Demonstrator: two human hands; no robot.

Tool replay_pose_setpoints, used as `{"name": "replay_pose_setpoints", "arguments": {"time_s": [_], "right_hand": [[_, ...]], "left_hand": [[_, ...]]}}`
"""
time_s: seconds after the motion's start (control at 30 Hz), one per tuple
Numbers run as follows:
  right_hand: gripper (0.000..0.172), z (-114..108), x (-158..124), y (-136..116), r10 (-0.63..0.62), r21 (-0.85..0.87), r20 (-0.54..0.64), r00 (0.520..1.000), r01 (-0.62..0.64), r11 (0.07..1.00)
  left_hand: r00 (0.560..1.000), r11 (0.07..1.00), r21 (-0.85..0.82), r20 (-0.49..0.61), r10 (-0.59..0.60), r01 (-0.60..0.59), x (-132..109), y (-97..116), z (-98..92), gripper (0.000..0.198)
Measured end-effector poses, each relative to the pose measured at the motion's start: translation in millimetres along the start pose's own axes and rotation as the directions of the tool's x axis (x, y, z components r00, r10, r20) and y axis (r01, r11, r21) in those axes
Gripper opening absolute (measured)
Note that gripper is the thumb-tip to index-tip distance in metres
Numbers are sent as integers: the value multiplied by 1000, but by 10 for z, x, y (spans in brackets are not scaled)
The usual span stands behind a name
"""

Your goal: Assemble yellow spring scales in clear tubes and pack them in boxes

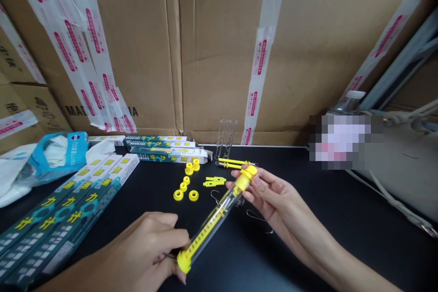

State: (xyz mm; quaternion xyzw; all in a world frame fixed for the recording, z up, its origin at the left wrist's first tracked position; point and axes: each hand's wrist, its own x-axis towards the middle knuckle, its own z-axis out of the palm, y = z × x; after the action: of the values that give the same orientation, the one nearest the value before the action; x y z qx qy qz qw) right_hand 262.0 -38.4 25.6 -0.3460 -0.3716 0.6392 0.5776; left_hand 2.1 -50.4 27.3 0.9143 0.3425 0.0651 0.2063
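Observation:
A clear plastic tube with a yellow scale strip inside and yellow end caps (215, 220) slants across the middle of the head view. My left hand (147, 248) pinches its lower yellow cap. My right hand (270, 196) grips the upper yellow cap with fingertips. Loose yellow caps and rings (186, 187) lie on the black table (308, 237) just beyond the tube. Two yellow rods (232, 163) and a small yellow clip (214, 181) rest near my right fingers. Thin wire hooks (255, 216) lie under the tube.
Long green-and-white boxes (61, 214) fan out at the left, with more (164, 148) at the back. Empty clear tubes (226, 139) lean against the cardboard wall (212, 45). A blue-and-white plastic bag (44, 155) sits far left. A bottle (349, 100) stands at right.

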Motion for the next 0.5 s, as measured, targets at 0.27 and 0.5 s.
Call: {"name": "replay_pose_setpoints", "arguments": {"time_s": [0.27,0.5], "right_hand": [[18,-6,-13,-4,0,37,28,1000,-1,999],[29,17,-23,-22,-47,31,43,998,45,998]], "left_hand": [[998,999,42,59,3,-6,13,14,-54,31],[998,997,72,59,-7,3,15,-23,-15,30]]}}
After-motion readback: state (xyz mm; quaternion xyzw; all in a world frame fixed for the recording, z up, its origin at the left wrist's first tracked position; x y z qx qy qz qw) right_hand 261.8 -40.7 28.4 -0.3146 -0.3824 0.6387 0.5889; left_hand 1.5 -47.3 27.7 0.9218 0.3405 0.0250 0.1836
